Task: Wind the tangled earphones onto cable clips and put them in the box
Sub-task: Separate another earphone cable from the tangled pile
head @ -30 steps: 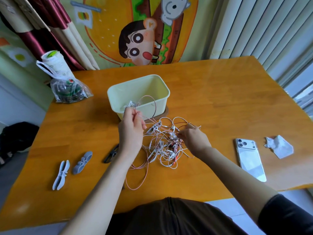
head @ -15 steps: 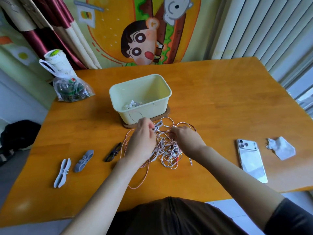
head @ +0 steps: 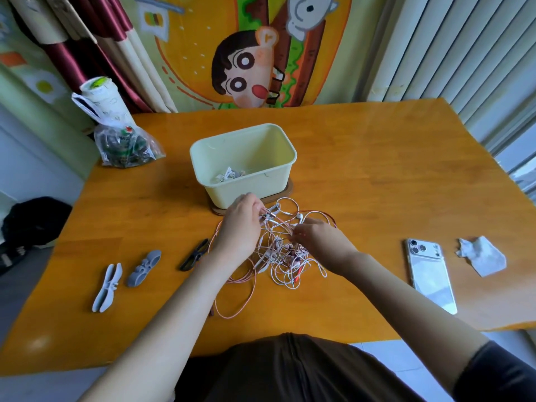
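Two hands: the left hand (head: 240,224) and the right hand (head: 322,242) both work at the far edge of the tangled earphones (head: 282,256), centre of the frame.
Left-hand fingers: drawn together, pinching strands at the top of the tangle, just in front of the box (head: 246,192).
Right-hand fingers: curled into the cables and pinching a strand; the tips are partly hidden by wire.
Change, left hand: a second ago it was raised at the box rim, holding a pink loop up; now it is down on the pile and the loop lies slack toward the lower centre.
Change, right hand: it has closed in a little on the left hand.
Box: upper centre, with a small white bundle of cable (head: 230,174) inside.
Cable clips: a light clip (head: 107,287) and a grey clip (head: 144,268) lie side by side at lower left; a dark clip (head: 195,254) is just beside the left wrist.
Right side: a phone (head: 430,274) and a crumpled tissue (head: 481,255) lie well apart from the tangle.
Upper left: a plastic bag (head: 127,143) sits at the far corner of the table (head: 377,184).
Open room: bare wood between tangle and phone, and right of the box; the near table edge runs just below the pink loop.
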### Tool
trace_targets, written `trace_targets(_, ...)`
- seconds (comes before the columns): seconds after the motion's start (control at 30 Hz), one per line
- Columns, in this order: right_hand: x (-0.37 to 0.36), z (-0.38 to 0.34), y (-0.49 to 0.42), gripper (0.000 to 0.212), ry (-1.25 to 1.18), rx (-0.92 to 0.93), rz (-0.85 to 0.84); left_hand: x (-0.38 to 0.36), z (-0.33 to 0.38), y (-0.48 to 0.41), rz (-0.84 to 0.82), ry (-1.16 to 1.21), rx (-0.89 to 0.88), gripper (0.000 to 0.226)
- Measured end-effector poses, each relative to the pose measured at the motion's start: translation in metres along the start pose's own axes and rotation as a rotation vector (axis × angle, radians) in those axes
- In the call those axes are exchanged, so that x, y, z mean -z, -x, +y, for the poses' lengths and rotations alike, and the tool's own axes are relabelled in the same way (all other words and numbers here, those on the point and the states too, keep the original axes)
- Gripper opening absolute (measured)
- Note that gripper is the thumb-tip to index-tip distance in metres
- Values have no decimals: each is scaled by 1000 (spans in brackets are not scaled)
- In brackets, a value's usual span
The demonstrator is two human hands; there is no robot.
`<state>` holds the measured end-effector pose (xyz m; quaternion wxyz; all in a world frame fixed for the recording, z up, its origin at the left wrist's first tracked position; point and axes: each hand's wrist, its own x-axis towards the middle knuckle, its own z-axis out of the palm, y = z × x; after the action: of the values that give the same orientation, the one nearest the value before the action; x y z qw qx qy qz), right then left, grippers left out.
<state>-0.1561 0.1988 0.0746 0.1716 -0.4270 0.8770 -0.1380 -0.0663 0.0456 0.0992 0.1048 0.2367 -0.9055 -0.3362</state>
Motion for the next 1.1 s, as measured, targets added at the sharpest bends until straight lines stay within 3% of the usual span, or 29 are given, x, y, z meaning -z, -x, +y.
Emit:
trace_targets(0.37,-2,25,-6,21,24,-235,25,12,11,5,164,142,4,20)
trace_targets(0.5,0,25,-7,19,28,-207,52,12,7,7,183,20,-9,17)
trace_targets(0.57,2,24,-6,19,13,-184,62,14,0,4,133,-137,25,19)
trace_targets(0.63,4,19,-5,17,20,-160,63,12,-2,4,49,-228,50,36)
trace_targets(0.7,5,12,-5,15,52,-122,64,7,5,7,-19,-185,-15,46)
trace_targets(0.8,8,-2,-5,22,90,-68,62,-10,18,12,-189,-74,-140,44)
trace_targets(0.9,8,-8,-5,20,11,-12,76,-26,14,11,-333,-31,-77,33)
trace_targets(1.1,7,-2,-1,15,-176,-22,111,-23,2,9,-197,13,-99,22)
